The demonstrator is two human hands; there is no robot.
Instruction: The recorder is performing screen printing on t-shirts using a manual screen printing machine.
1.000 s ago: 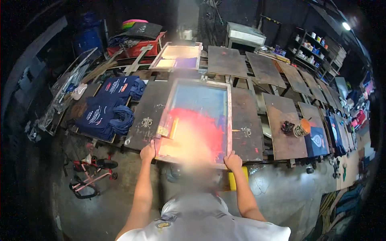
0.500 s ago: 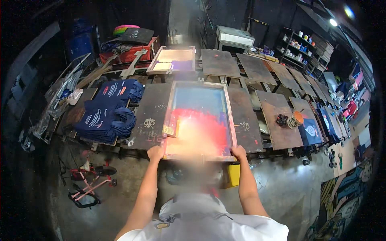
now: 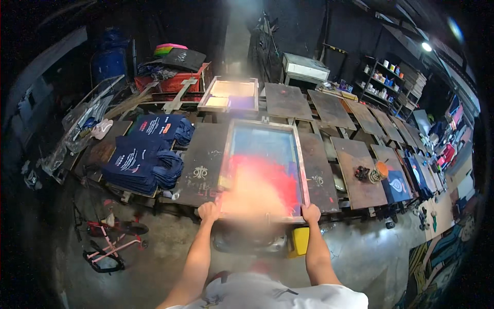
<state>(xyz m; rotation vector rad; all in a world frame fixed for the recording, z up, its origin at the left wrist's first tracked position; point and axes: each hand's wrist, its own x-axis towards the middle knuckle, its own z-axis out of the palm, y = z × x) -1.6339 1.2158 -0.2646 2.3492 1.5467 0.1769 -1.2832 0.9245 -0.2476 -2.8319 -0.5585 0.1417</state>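
A wooden-edged screen printing frame [image 3: 304,177] lies on a dark board in front of me. Its mesh is bluish at the far end and smeared red and pale orange nearer me. My left hand [image 3: 209,211] is closed around its near left corner. At the near right corner, my right hand [image 3: 311,213] grips the wooden rail in the same way. A blurred haze covers the middle of the frame's near edge. Left of the frame, the dark board [image 3: 198,149] carries a pale crest-like print.
Dark blue tote bags [image 3: 128,164] are stacked on the left. A second screen frame [image 3: 229,95] lies farther back. An orange-topped tub [image 3: 381,170] stands on a board at right. Below are a yellow container [image 3: 299,242] and a small pink-framed bicycle [image 3: 114,239].
My view has tilted, so everything appears lower and slightly farther right. Both hands keep their hold on the frame, which has not visibly moved against the boards.
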